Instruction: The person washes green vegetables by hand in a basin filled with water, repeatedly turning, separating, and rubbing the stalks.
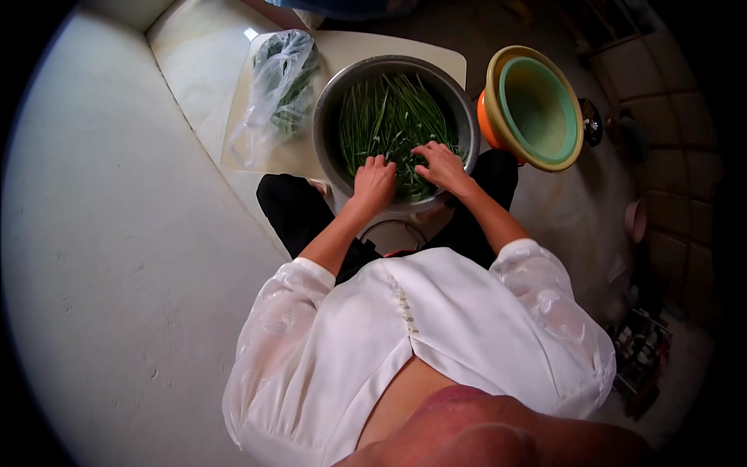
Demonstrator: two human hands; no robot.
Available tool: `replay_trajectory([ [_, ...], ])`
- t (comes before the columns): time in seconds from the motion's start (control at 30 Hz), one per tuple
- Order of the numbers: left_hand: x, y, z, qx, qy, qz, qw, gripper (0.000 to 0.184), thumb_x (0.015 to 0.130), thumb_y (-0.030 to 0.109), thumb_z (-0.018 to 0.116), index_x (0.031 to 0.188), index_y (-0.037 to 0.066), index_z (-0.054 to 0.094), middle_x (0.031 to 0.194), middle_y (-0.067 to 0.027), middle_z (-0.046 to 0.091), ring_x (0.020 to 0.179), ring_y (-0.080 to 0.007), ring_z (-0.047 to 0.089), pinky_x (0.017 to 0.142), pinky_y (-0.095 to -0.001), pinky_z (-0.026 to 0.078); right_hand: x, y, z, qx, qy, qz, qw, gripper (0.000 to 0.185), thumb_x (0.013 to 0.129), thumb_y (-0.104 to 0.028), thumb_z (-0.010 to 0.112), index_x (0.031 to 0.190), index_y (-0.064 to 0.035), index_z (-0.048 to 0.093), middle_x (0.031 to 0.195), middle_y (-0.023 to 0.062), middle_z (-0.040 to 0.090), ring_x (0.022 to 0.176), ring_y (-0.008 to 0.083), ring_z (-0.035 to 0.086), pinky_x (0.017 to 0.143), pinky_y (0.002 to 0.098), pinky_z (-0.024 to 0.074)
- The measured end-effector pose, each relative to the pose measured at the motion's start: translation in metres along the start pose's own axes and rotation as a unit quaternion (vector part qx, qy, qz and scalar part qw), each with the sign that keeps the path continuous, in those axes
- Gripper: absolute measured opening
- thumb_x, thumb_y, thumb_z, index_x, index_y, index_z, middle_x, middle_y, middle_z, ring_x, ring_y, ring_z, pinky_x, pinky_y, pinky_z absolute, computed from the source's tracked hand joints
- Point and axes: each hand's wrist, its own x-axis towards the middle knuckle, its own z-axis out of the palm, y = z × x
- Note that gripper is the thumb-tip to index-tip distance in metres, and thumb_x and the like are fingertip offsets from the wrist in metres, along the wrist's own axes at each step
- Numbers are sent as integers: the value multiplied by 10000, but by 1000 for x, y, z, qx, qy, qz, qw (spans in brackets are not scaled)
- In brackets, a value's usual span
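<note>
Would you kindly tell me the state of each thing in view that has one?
Metal basin: open, holding long greens
Greens: loose, in a heap
Clear plastic bag: crumpled, with greenery inside; whether tied, I cannot tell
Pale board: lying under the bag
Green basket: nested in the yellow container
Yellow container: open side up
Left hand: at the greens, fingers bent
Right hand: at the greens, fingers bent

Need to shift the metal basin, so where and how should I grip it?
Probably best: hold the metal basin by its rim, at the left and right sides, coming from above. The round rim is exposed there, greens lie inside, and the plastic bag sits close by on the left.
</note>
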Motion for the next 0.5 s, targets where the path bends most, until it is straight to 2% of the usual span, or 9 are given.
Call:
replay_trajectory([
  [0.07,0,-3,22,-26,-49,27,998,145,852,140,569,960,68,633,1045,-153,603,1003,-332,605,739,-449,549,5,4,17,-56,-76,-31,995,416,795,-228,691,1195,-131,627,1165,122,557,1119,336,539,904,436,494],
  [0.1,8,-11,33,-24,-46,28,998,145,852,140,569,960,68,633,1045,-153,603,1003,-332,605,739,-449,549,13,6,20,-57,-74,-32,995,416,795,-228,691,1195,-131,627,1165,122,557,1119,336,539,904,436,494],
  [0.17,21,-21,44,19,-24,-52,998,134,852,133,562,945,67,633,1043,-158,604,1008,-340,610,737,-454,554,21,6,24,-74,10,23,997,415,794,-232,691,1186,-109,630,1178,126,542,1128,347,527,899,452,491],
  [0.23,21,-21,50,32,11,-54,998,140,853,122,553,952,67,634,1036,-167,607,1011,-347,613,745,-453,552,17,5,30,-92,12,8,996,409,801,-236,697,1182,-102,634,1168,125,557,1127,338,534,909,450,489],
  [0.3,14,-16,37,-28,-29,1,999,136,841,118,556,939,65,634,1019,-171,610,986,-349,616,738,-451,548,9,1,19,-1,-70,-4,998,426,806,-252,706,1197,-101,632,1173,115,578,1130,327,546,919,438,488],
  [0.33,11,-15,30,-27,-27,1,999,136,841,118,556,939,65,634,1019,-171,610,986,-349,616,738,-451,548,4,7,18,-1,-6,-19,1000,445,807,-268,708,1215,-109,629,1188,105,593,1141,316,555,929,430,485],
  [0.43,1,-5,9,-11,15,-20,1000,136,824,113,560,927,61,634,1013,-168,613,973,-352,618,743,-454,543,-8,-9,-10,-27,-7,15,999,454,800,-278,711,1215,-112,629,1190,100,593,1136,316,559,937,432,481],
  [0.47,-1,-6,15,-35,-8,-7,999,144,814,111,564,928,59,635,1017,-166,613,976,-355,617,751,-459,541,-3,-2,3,-63,-95,-16,993,462,783,-275,729,1203,-110,631,1165,109,591,1115,310,564,934,433,483],
  [0.5,0,-8,22,-58,-28,7,998,152,803,109,567,929,57,635,1021,-165,612,978,-358,615,759,-463,539,-3,0,10,-62,-96,-12,993,462,783,-275,729,1203,-110,631,1165,109,591,1115,310,564,934,433,483],
])
